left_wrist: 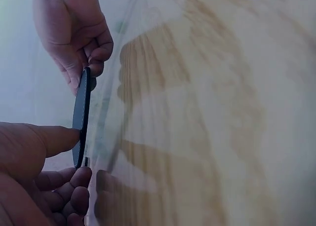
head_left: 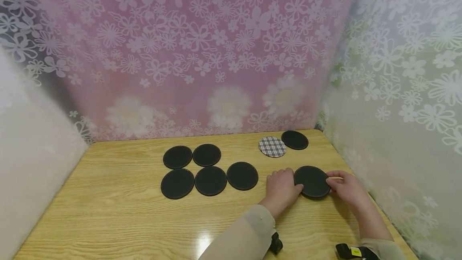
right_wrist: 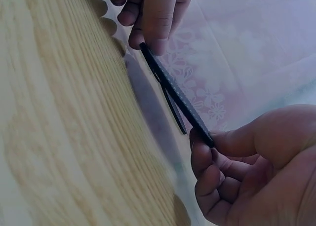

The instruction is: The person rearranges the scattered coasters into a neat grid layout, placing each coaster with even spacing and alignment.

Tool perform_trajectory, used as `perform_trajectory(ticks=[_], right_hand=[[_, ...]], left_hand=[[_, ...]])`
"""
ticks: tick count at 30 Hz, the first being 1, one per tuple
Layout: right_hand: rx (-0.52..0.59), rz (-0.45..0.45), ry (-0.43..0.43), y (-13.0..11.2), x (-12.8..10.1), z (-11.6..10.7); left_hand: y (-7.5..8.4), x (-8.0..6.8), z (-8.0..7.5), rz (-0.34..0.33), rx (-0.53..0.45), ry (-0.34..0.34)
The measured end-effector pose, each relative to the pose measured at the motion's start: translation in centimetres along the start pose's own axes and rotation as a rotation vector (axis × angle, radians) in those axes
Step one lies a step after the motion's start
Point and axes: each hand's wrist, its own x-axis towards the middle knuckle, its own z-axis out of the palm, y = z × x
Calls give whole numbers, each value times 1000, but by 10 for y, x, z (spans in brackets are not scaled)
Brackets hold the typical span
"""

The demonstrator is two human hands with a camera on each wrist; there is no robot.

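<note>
Both hands hold one round black coaster (head_left: 312, 182) by opposite edges, at the right side of the table. My left hand (head_left: 280, 187) pinches its left edge, the thumb on the upper face. On the right edge, my right hand (head_left: 347, 189) grips it between thumb and curled fingers. In the left wrist view the coaster (left_wrist: 82, 117) is seen nearly edge-on, with stitching along its rim. The right wrist view shows the coaster (right_wrist: 177, 95) raised over the wood, a second thin dark edge (right_wrist: 174, 110) showing beneath it.
Several black coasters (head_left: 211, 180) lie flat in two rows left of the hands, close together. Behind the hands, a plaid coaster (head_left: 272, 147) lies beside another black coaster (head_left: 294, 140). The wooden table (head_left: 119, 196) meets flowered curtains at its back and right edges.
</note>
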Motion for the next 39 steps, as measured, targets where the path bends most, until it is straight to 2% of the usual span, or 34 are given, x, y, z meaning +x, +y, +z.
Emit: perform_trajectory(ticks=[8, 20, 25, 39], right_hand=[[80, -18, -13, -11, 5, 2], [18, -74, -45, -36, 16, 13], [32, -86, -75, -47, 21, 20], [51, -112, -92, -70, 37, 45]], left_hand=[[-8, 1, -14, 12, -10, 49], [-31, -3, -32, 13, -38, 107], [-42, -5, -40, 2, -59, 122], [-68, -10, -60, -23, -54, 146]])
